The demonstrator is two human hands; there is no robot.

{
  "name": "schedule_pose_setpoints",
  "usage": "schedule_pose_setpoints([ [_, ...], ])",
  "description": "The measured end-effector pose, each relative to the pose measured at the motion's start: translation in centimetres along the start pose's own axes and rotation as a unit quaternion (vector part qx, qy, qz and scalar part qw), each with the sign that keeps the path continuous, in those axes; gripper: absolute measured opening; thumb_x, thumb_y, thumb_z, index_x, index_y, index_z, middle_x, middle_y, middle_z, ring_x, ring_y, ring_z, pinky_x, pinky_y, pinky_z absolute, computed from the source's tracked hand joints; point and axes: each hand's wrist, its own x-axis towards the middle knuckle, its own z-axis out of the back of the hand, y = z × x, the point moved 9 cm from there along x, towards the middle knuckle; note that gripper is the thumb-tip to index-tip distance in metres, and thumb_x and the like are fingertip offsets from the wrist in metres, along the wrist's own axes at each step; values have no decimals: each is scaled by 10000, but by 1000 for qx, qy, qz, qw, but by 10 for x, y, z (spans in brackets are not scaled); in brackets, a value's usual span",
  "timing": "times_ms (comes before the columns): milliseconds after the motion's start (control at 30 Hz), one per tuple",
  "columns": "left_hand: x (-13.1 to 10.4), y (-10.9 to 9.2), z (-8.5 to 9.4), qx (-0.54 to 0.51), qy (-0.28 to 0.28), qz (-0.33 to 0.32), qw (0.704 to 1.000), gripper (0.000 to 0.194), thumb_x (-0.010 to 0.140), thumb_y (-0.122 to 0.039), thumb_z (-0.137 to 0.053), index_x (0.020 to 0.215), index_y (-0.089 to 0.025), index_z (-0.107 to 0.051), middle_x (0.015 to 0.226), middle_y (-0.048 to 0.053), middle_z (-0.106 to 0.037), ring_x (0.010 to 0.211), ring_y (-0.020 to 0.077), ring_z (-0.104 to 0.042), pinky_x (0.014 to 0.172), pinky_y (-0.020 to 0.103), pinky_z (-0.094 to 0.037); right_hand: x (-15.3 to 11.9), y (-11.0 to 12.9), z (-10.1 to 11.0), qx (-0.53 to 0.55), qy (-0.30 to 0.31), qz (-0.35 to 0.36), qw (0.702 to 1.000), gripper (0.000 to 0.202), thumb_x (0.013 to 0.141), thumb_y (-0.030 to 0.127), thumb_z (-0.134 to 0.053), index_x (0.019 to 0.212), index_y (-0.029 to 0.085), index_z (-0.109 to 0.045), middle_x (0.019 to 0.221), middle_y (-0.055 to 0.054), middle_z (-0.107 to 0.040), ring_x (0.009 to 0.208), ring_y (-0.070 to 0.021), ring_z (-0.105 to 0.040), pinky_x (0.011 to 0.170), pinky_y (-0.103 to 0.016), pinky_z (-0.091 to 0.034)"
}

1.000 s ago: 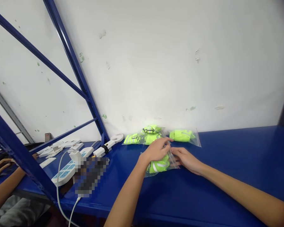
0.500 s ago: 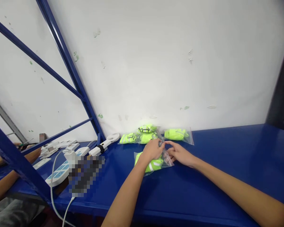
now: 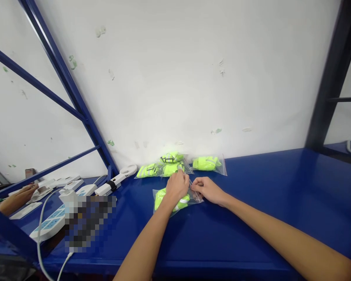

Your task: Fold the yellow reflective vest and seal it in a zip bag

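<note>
A clear zip bag [image 3: 160, 198] with a folded neon-yellow item inside lies on the blue table [image 3: 245, 226]. My left hand [image 3: 178, 185] rests over its upper part with curled fingers, pinching near the bag's opening. At the bag's right edge, my right hand [image 3: 209, 190] has its thumb and fingertips together on the clear plastic. Behind my hands sit more bagged neon-yellow items: one at the left [image 3: 148, 170], one stacked on another [image 3: 172, 157], and one apart to the right [image 3: 206, 163].
A white handheld fan [image 3: 128, 170], a white power strip [image 3: 51, 222] with cables and a blurred dark object lie at the left. Blue frame bars [image 3: 84, 117] rise there. Beyond them is another person's hand [image 3: 23, 197]. A white wall stands behind.
The view has shifted, so the scene sits further left. My right hand's fingers have closed on the bag's edge, and my left hand has moved slightly away from my right fingertips.
</note>
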Motion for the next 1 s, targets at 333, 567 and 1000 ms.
schedule_pose_setpoints([
  [333, 5, 14, -8, -111, 23, -9, 993, 307, 948, -329, -312, 841, -187, -562, 843, 71, -663, 794, 204, -607, 723, 299, -405, -7, 1, 2, 38, -58, -38, 997, 168, 682, 276, -715, 645, 152, -607, 549, -2, -627, 451, -95, -487, 455, -223, -357],
  [567, 4, 15, -11, -92, 28, -1, 995, 333, 968, -364, -264, 909, -201, -548, 926, 80, -672, 872, 227, -622, 749, 310, -423, -8, -8, 2, 118, -64, -102, 986, 209, 654, 180, -758, 794, 155, -605, 579, -6, -659, 526, -138, -612, 496, -229, -461],
  [1000, -1, 7, -10, -84, 48, -18, 995, 381, 967, -394, -221, 962, -210, -554, 979, 99, -674, 941, 270, -627, 770, 348, -452, -9, -17, -1, 102, 18, -168, 980, 106, 724, 212, -736, 700, 119, -692, 665, -71, -696, 571, -120, -630, 572, -218, -516],
])
